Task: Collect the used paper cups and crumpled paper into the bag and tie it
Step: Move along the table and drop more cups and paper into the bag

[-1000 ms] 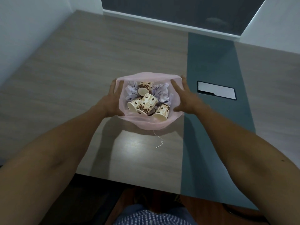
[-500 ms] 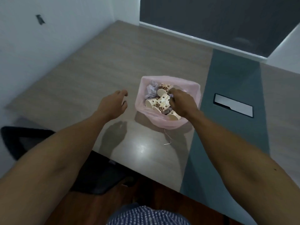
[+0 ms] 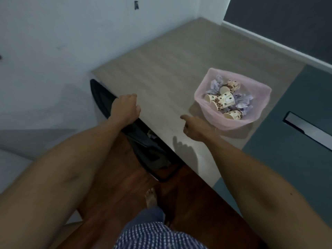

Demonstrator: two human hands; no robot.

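A thin, translucent pink plastic bag (image 3: 251, 121) sits open-mouthed on the pale wood-grain tabletop (image 3: 161, 69) at the right of the frame, its rim standing up around the load. Inside lie several cream paper cups printed with brown spots (image 3: 221, 101), tipped on their sides and piled against one another, with wads of crumpled pale lilac paper (image 3: 215, 84) packed behind and to the right of them. The bag's mouth is wide open and untied. The right hand (image 3: 195, 128) is just beside the bag's lower left edge, above the table; its thumb sticks out to the left and the fingers are loosely curled, holding nothing, and whether it touches the plastic I cannot tell. The left hand (image 3: 125, 108) sits at the near edge of the table, left of centre, well apart from the bag, its fingers curled in a loose fist with nothing visibly in them. Below the table edge, a black chair (image 3: 143, 146) is tucked underneath, with a small pale scrap (image 3: 151, 134) on it. A dark grey-green band (image 3: 287, 141) runs down the table at the right, holding a silvery rectangular plate (image 3: 309, 130). A bare foot (image 3: 150, 196) shows on the reddish wooden floor (image 3: 188, 203) at lower centre.
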